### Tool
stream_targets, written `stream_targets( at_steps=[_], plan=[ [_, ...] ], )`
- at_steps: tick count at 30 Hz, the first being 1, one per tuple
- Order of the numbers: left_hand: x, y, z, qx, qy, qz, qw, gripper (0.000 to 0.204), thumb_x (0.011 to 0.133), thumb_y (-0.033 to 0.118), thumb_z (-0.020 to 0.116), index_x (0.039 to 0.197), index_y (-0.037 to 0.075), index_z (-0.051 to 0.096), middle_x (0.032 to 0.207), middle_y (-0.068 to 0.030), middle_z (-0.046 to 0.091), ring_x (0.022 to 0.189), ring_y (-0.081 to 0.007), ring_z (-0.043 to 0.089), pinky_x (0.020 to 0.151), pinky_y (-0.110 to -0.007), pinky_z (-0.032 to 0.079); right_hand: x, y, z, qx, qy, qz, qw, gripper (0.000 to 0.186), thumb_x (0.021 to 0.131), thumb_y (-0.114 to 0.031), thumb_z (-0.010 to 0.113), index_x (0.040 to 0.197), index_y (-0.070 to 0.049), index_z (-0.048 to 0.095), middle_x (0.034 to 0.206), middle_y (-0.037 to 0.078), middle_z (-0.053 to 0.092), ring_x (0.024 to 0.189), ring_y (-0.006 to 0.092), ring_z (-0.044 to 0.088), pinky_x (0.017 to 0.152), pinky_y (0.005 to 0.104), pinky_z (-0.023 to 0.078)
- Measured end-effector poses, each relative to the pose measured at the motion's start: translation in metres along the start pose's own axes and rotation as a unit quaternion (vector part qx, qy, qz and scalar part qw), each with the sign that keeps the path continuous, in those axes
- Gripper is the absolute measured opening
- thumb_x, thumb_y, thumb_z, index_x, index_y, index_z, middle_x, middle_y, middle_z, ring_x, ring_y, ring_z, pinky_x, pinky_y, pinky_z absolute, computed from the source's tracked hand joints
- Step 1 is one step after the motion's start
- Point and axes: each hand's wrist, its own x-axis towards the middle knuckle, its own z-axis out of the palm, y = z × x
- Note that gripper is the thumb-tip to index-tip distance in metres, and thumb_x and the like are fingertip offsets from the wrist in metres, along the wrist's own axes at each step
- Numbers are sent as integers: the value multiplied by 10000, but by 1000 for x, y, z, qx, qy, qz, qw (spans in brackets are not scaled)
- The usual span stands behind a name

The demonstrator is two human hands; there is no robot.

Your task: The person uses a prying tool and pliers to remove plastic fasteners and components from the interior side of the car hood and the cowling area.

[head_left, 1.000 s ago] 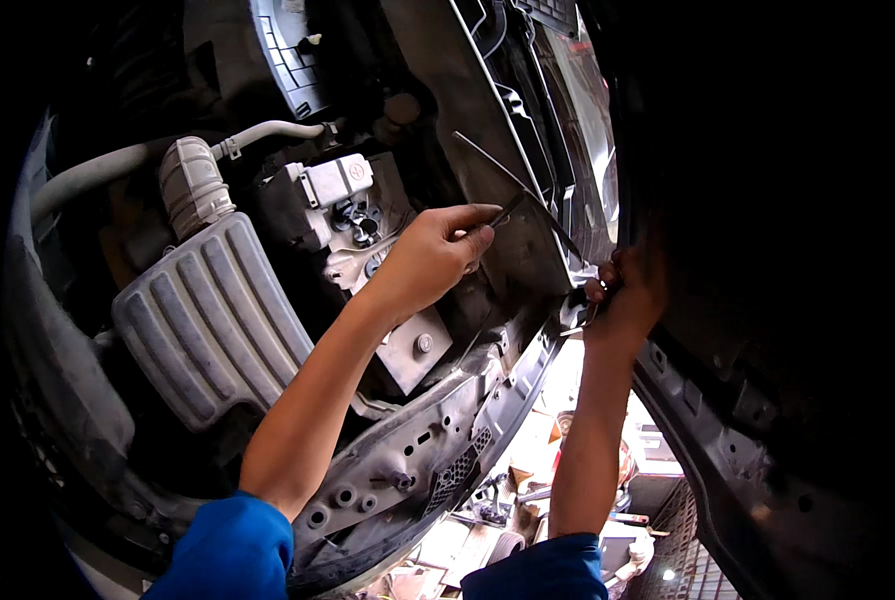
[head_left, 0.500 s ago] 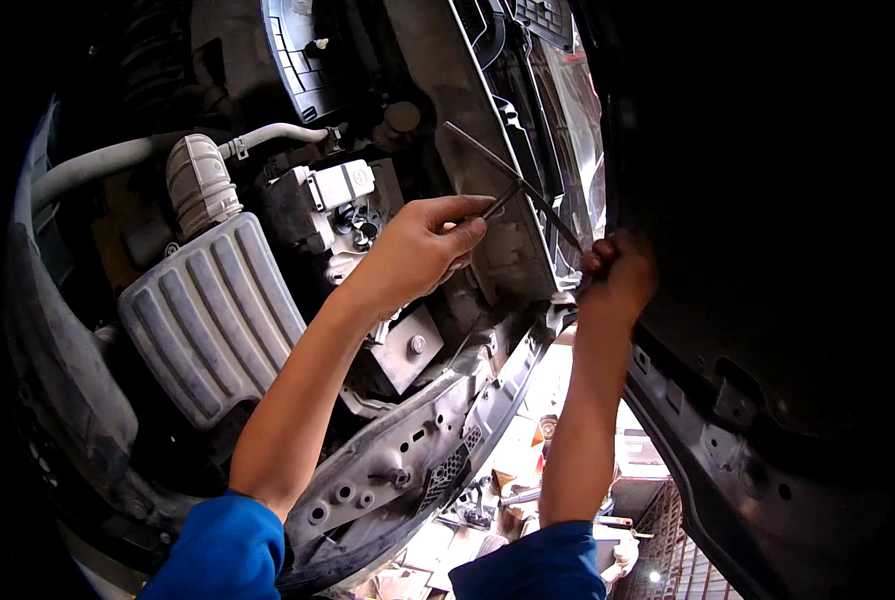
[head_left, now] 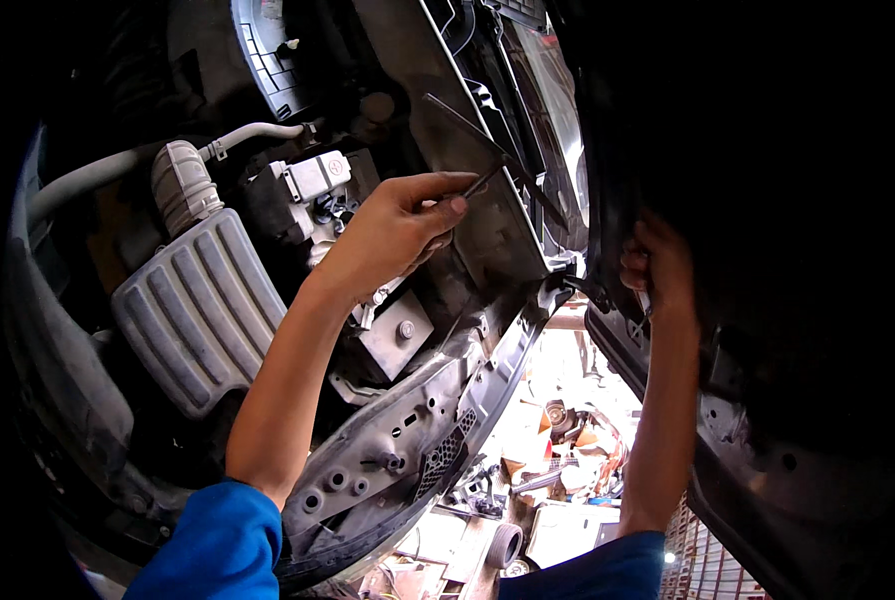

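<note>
My left hand [head_left: 412, 215] reaches over the engine bay, closed, thumb and forefinger pinching the thin stem of a dark T-shaped rod [head_left: 467, 122]. The rod's long crossbar slants down to the right, past the panel edge under the windscreen. My right hand [head_left: 657, 265] is in shadow beside the dark raised hood [head_left: 787, 300], its fingers curled. Something small and shiny shows below those fingers, too dim to name.
Below my left arm lie a ribbed air filter box [head_left: 202, 310] and its corrugated intake duct [head_left: 184, 185]. A brake fluid reservoir [head_left: 317, 175] stands near my left hand. The fender's bare metal edge [head_left: 367, 470] runs beneath; cluttered parts [head_left: 557, 470] lie on the floor beyond.
My right hand has moved right, away from the crossbar's lower end, toward the hood. The left hand keeps its pinch on the T-shaped rod. The view has shifted slightly.
</note>
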Motion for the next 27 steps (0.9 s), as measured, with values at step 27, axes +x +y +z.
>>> stream_targets(
  at_steps=[27],
  plan=[
    [-8,8,25,14,31,56,998,453,915,282,632,1288,35,560,663,35,514,510,-25,416,401,-177,273,-11,54,59,97,132,-148,975,411,960,-228,531,1325,-41,498,546,38,458,372,89,391,345,248,299]
  ],
)
